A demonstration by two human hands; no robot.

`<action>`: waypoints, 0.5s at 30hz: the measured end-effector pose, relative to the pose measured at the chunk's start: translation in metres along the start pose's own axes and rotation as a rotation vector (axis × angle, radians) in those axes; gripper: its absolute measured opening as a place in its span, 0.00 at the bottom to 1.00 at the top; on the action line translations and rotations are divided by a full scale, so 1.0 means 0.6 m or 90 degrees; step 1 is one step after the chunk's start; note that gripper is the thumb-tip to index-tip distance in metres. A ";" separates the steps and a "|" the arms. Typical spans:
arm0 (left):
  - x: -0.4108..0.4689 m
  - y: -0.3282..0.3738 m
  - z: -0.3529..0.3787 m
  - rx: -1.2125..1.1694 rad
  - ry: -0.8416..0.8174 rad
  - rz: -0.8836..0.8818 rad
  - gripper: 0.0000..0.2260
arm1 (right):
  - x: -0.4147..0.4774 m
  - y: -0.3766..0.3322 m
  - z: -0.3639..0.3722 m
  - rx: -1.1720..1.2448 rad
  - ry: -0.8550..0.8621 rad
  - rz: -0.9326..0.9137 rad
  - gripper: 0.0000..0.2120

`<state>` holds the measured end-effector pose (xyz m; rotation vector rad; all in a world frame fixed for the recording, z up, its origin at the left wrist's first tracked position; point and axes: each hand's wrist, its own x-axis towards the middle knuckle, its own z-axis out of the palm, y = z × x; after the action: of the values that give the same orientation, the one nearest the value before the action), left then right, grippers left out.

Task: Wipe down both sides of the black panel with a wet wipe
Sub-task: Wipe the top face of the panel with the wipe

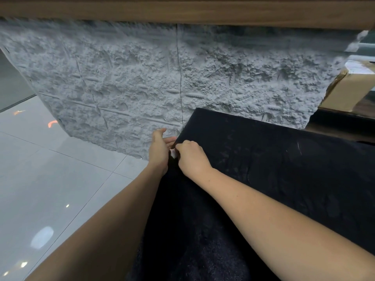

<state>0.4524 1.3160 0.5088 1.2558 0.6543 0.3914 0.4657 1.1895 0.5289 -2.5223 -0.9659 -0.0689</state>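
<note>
Head view: black panel [274, 169] seen tilted at centre-right, its left edge betw. both hands. Wet wipe [173, 153] pinched in curled right hand [191, 159] at that edge; left hand [159, 149] laid alongside, fingers straight. Faint smears noted on facing side, so judged partly wiped; back side hidden, prob. not yet done. Grey textured wall [121, 78] behind, tiled floor [50, 169] at left.

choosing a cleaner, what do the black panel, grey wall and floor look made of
Black panel: hard matte sheet, perhaps plastic or coated board; smudges and a thin scratch show.
Grey wall: rough stone-look relief, maybe foam cladding; vertical seam.
Floor: glossy tile; grout lines, reflected lights.
</note>
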 end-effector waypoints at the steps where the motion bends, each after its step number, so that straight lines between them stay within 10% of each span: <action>1: -0.002 0.001 0.000 0.000 0.002 0.001 0.19 | -0.006 0.009 -0.004 -0.001 -0.002 0.006 0.10; 15: -0.038 0.035 -0.071 0.057 -0.050 -0.056 0.16 | -0.074 0.114 -0.075 -0.013 0.014 0.123 0.14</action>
<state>0.4092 1.3399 0.5275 1.3151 0.6636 0.2413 0.4813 1.0980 0.5350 -2.6145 -0.7128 -0.0492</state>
